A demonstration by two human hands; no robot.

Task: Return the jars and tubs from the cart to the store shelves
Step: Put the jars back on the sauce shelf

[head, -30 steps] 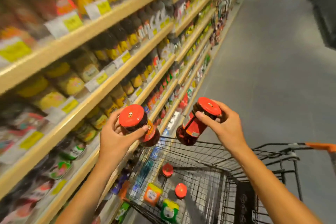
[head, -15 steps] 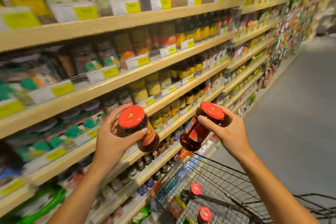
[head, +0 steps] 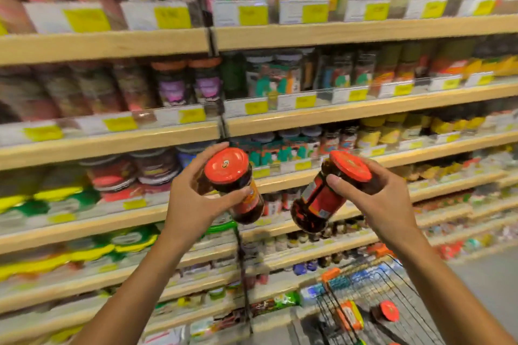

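Left jar (head: 234, 185) had an orange-red lid with a small gold mark, dark brown contents, and a red-orange label. Right jar (head: 322, 199) had the same orange-red lid, dark red-brown contents, and a red label with a blue-white patch. Shelves (head: 336, 33) were pale wood-coloured. Price tags (head: 253, 14) were white with yellow panels. Stock on the shelves was blurred: pink and red packs at upper left, yellow-labelled bottles at upper right, purple-labelled jars mid-left, yellow and green tubs at lower left. Cart (head: 372, 297) was black wire with an orange corner piece; inside it sat a red-lidded jar (head: 389, 310) and an orange pack (head: 350, 315).
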